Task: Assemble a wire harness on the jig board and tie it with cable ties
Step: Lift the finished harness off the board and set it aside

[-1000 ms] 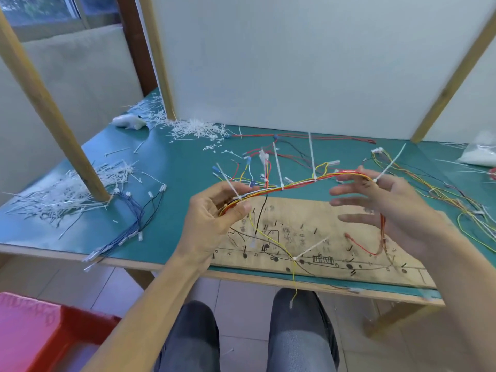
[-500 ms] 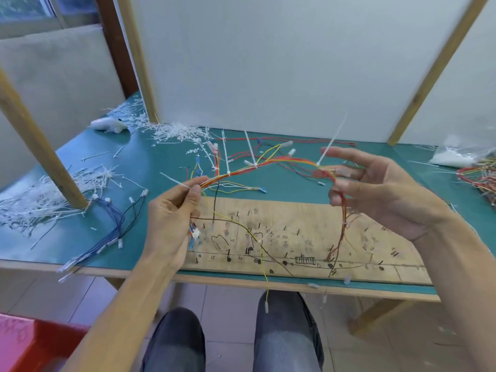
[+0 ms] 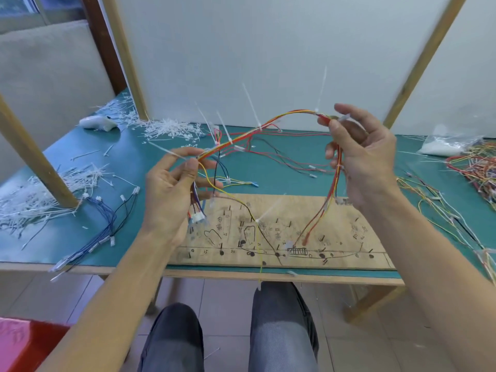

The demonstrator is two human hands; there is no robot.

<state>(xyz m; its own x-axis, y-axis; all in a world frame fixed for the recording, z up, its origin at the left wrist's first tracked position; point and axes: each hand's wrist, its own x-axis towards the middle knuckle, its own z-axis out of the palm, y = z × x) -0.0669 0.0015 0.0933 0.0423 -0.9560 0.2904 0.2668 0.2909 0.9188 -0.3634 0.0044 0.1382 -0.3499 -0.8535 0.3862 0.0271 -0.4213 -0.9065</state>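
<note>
A wire harness (image 3: 257,130) of red, orange and yellow wires arches in the air above the wooden jig board (image 3: 343,232). White cable ties (image 3: 251,106) stick up from it, several along its length. My left hand (image 3: 171,194) pinches the harness's left end between thumb and fingers, with white connectors hanging below the palm. My right hand (image 3: 359,154) holds the right end between thumb and fingertips, and red wires hang down from it to the board. A yellow wire droops over the table's front edge.
The green table (image 3: 80,162) carries heaps of cut white tie ends at the left and back, a blue wire bundle (image 3: 104,218) at the left and tangled coloured wires (image 3: 475,167) at the right. Wooden posts stand at both sides. A red bin sits on the floor at lower left.
Both hands have lifted the harness higher off the jig board. The right hand's fingers have curled round the right end, which it now holds.
</note>
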